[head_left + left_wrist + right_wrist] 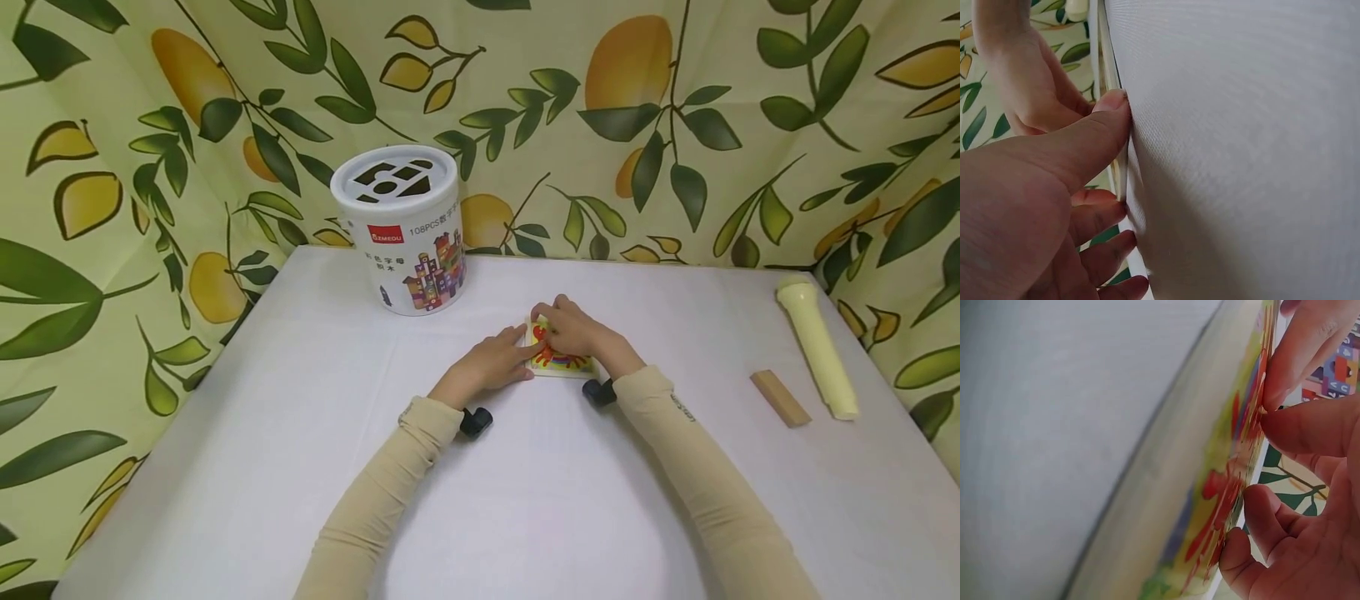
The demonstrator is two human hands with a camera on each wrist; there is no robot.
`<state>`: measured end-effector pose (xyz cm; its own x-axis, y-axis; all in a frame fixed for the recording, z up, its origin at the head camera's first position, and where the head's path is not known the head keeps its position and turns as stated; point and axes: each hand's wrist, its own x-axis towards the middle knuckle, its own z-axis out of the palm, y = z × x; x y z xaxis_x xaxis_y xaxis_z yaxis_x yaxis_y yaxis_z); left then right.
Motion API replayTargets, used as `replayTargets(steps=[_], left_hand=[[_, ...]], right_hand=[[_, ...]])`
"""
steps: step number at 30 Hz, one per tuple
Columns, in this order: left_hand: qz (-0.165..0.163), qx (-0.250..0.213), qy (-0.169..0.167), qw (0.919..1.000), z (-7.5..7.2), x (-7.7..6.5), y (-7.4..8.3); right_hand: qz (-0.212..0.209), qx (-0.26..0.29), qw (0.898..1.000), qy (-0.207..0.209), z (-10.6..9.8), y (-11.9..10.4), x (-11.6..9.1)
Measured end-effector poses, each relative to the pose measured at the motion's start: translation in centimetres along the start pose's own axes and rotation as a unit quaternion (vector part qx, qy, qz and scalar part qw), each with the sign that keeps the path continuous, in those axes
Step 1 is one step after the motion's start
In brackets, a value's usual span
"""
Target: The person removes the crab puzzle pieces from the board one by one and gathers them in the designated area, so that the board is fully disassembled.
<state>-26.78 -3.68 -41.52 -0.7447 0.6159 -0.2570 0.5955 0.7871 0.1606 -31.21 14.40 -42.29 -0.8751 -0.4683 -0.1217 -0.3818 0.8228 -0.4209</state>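
A small square picture board [558,364], apparently a wooden puzzle, lies on the white table. Its printed face carries a red animal figure on yellow with a rainbow band. My left hand [491,362] is at the board's left side, thumb and fingertips touching its edge; in the left wrist view the fingers [1102,219] are spread and loosely bent. My right hand [573,329] lies over the far part of the board. In the right wrist view its bent fingertips [1260,497] rest on the printed face, thumb close to the left hand's finger. The right palm covers part of the picture.
A white lidded bucket [408,237] with shaped holes in its lid stands at the back left. At the right lie a brown wooden block [780,398] and a pale yellow rod with a wider head [817,346]. A patterned curtain [517,125] hangs behind the table.
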Motion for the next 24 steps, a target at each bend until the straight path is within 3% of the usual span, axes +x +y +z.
replayTargets(steps=[4, 13, 24], left_hand=[[0.001, 0.003, 0.001, 1.0000, -0.04, -0.03, 0.01], [0.004, -0.037, 0.018, 0.9992, 0.21, 0.27, -0.45], [0.007, -0.058, 0.022, 0.9980, 0.22, 0.34, -0.49]], right_hand=[[0.000, -0.005, 1.000, 0.001, -0.08, -0.05, -0.14], [-0.018, -0.031, 0.999, 0.010, -0.21, -0.16, -0.23], [-0.006, -0.011, 1.000, -0.001, 0.06, -0.09, 0.28]])
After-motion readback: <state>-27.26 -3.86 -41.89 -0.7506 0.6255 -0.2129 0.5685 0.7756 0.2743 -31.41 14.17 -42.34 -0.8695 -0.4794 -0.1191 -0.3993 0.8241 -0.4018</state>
